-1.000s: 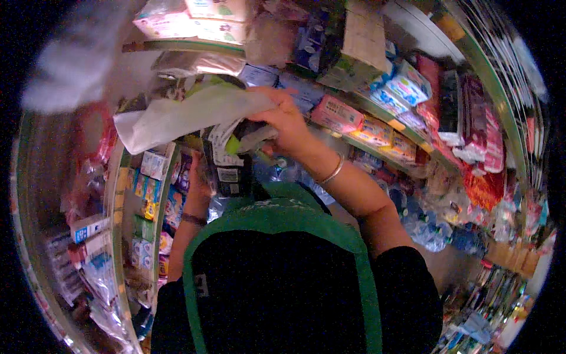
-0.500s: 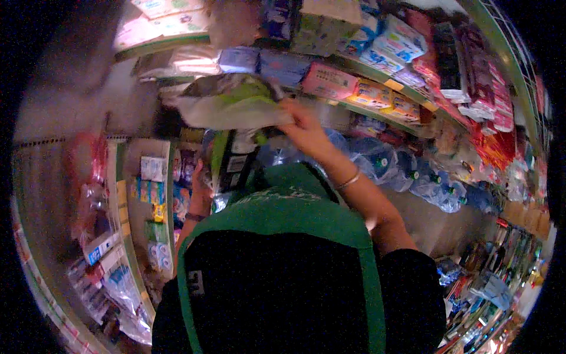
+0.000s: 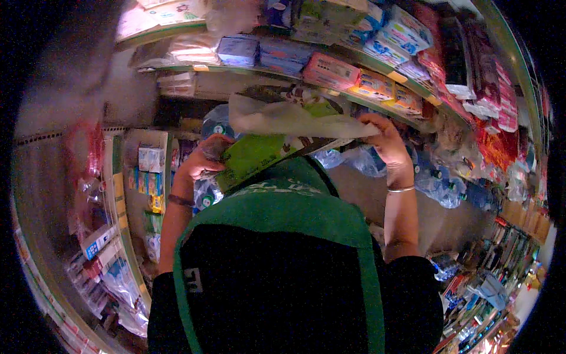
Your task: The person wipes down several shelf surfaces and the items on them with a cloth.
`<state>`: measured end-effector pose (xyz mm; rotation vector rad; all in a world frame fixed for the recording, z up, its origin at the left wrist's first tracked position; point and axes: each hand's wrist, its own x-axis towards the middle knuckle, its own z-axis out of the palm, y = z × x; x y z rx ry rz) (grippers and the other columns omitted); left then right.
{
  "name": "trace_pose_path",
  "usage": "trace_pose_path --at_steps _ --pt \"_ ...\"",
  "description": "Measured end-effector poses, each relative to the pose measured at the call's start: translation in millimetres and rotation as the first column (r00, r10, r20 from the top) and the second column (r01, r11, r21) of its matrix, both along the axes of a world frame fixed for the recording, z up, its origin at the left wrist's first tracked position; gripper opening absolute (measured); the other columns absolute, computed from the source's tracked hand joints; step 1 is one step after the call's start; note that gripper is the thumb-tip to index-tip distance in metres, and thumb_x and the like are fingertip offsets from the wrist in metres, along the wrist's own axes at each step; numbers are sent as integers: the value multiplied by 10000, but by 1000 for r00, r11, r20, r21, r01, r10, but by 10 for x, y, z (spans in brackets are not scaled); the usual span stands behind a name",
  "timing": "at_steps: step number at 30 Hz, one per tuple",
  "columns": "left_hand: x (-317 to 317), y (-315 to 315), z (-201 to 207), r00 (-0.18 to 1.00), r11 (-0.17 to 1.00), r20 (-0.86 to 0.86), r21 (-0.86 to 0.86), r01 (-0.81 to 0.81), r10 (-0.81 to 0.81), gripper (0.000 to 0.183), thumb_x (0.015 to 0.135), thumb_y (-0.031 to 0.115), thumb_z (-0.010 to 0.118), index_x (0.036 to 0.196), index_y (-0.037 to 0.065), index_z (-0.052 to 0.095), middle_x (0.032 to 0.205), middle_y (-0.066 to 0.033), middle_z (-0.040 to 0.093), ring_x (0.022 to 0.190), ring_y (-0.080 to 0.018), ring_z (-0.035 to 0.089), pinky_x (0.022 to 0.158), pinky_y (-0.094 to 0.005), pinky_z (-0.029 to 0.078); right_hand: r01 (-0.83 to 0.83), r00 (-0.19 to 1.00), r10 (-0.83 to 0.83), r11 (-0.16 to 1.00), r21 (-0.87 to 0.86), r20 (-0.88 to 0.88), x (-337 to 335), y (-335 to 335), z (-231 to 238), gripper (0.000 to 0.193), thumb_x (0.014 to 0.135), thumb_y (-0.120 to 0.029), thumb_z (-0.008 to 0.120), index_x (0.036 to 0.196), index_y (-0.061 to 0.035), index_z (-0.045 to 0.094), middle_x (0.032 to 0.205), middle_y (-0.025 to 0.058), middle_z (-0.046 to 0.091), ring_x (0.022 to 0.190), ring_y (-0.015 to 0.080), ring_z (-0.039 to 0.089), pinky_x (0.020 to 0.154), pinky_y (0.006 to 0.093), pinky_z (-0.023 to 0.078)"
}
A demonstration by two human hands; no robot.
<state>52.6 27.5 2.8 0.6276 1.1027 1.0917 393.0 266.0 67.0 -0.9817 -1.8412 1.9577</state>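
Observation:
In front of my chest is a large green, brown and whitish plastic package [image 3: 256, 156], soft and creased, with a pale flap across its upper side. My left hand [image 3: 206, 158] is closed on its left end, fingers curled over the edge. At the other end my right hand [image 3: 386, 138] pinches the pale corner. I cannot make out what is inside the package. Part of its lower side is hidden behind my green apron [image 3: 277, 206].
Ahead, a shelf bears a pink pack [image 3: 331, 72], blue packs [image 3: 238, 51] and orange packs [image 3: 377, 85]. Large water bottles in clear plastic [image 3: 436, 183] stand low on the right. A narrow shelf with small boxes [image 3: 151, 159] is at left. Crowded goods [image 3: 483, 283] lie lower right.
The package has swung to the right and turned, showing more of its green side. My right hand has moved right with its corner; my left hand has risen into clearer view on the left end.

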Motion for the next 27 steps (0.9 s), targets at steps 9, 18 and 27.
trace_pose_path --at_steps 9,18,27 --pt "-32 37 -69 999 999 -7 -16 -40 40 635 482 37 711 1069 42 468 1058 -53 510 1028 -201 458 893 -317 335 589 808 -581 800 -119 97 670 16 -248 398 686 -97 605 1061 6 520 924 45 570 866 141 512 773 273 387" --pt "-95 80 -117 1000 1000 15 -21 -8 8 659 479 22 697 1095 46 462 1069 -56 494 1021 -193 452 891 -303 336 728 673 -717 685 -8 -181 1177 -38 250 382 678 -179 533 993 38 520 884 105 580 750 219 565 686 309 473" --pt "-86 173 -68 987 1000 162 13 19 -21 675 483 17 699 1109 44 450 1087 -57 489 1050 -208 444 900 -321 338 879 459 -638 425 214 -618 952 1103 1395 416 737 -214 544 1095 -9 487 1022 110 545 909 222 536 783 346 445"
